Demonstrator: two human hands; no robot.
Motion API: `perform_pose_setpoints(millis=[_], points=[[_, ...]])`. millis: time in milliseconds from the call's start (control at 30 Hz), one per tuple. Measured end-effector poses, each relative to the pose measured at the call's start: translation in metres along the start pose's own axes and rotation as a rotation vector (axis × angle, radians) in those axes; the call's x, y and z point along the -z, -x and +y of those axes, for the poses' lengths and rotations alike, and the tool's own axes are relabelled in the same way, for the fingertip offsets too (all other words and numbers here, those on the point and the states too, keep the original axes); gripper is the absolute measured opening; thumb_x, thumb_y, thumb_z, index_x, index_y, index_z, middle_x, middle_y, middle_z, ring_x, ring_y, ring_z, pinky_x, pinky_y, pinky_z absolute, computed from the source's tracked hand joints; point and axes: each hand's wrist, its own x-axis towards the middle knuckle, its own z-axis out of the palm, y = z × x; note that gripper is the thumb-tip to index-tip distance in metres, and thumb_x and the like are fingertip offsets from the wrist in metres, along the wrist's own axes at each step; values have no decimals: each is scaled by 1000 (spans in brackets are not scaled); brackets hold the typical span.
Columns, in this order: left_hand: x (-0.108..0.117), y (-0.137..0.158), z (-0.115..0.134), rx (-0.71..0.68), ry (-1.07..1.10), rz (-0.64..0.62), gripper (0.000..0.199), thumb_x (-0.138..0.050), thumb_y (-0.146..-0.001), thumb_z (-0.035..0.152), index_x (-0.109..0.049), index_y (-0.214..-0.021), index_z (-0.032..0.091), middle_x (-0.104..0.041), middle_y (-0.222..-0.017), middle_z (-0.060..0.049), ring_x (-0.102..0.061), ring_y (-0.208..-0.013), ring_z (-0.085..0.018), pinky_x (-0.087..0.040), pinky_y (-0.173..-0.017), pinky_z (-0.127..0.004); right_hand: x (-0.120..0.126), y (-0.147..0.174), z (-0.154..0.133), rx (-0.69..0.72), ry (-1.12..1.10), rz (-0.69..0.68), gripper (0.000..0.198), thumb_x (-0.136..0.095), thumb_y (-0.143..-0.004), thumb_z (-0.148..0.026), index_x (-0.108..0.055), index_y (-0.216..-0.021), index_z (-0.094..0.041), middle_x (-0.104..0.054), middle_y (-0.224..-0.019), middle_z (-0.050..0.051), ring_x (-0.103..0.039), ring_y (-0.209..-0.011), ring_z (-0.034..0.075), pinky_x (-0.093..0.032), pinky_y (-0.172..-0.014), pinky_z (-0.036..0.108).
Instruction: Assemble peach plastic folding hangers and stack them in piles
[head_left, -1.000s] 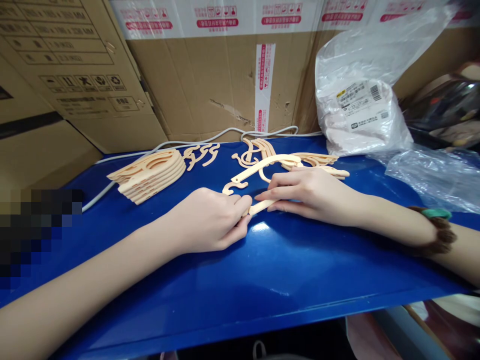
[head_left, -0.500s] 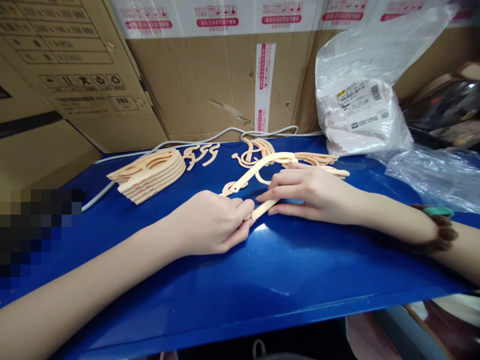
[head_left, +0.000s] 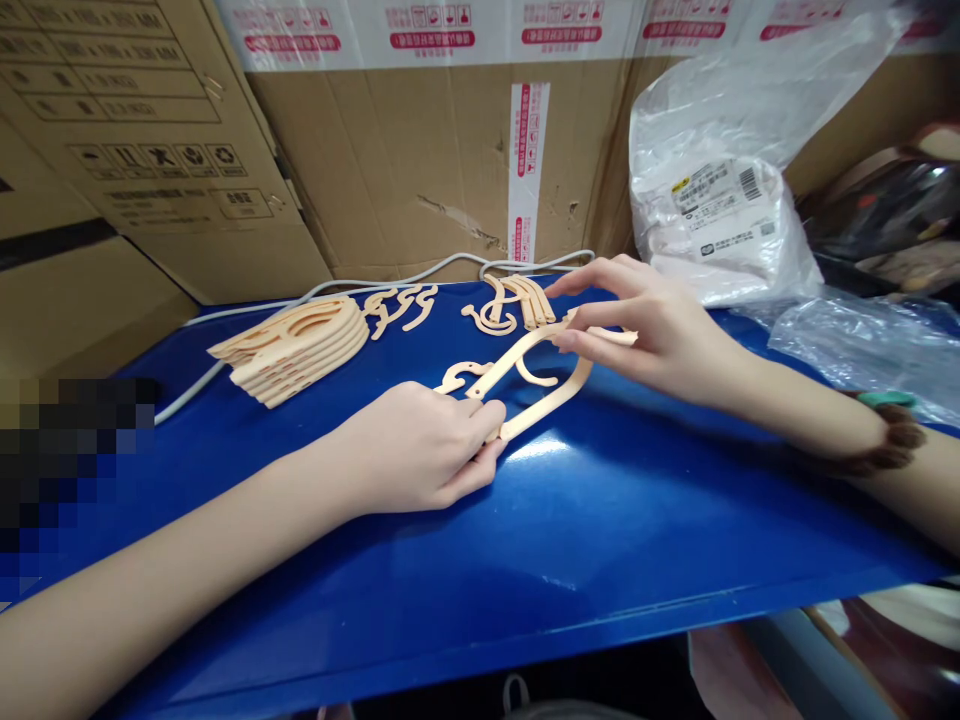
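Hands on one peach plastic hanger frame, near edge of the glossy blue table (head_left: 600, 540).

Your left hand (head_left: 420, 445) pinches shut on the near end of the peach plastic hanger frame (head_left: 536, 385), its fingertips hiding that end. Your right hand (head_left: 652, 330) grips the far arm, index finger extended, covering the curve. Behind, a stack of peach hanger bodies (head_left: 292, 345) holds about six. Three loose peach hooks (head_left: 401, 305) lie beside it; the second hook cluster (head_left: 514, 300) overlaps too much to count. Farthest, a crinkled clear plastic bag (head_left: 720, 200) leans on cardboard boxes (head_left: 412, 150).
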Motion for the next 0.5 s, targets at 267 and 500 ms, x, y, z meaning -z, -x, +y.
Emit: perform_pose_setpoints(millis=[267, 500], points=[[9, -2, 5, -31, 18, -79, 25, -37, -95, 25, -48, -73, 20, -64, -62, 1, -60, -50, -14, -30, -44, -27, -7, 1, 3, 107, -42, -266, 30, -44, -100, -30, -71, -109, -19, -64, -119, 11, -59, -106, 23, -43, -91, 40], [8, -2, 4, -12, -21, -75, 25, -37, -94, 25, -49, -72, 19, -61, -60, 1, -59, -48, -15, -28, -43, -27, -6, 2, 5, 43, 94, -271, 33, -41, -101, -29, -70, -112, -19, -64, -106, 10, -60, -91, 22, -40, -80, 37]])
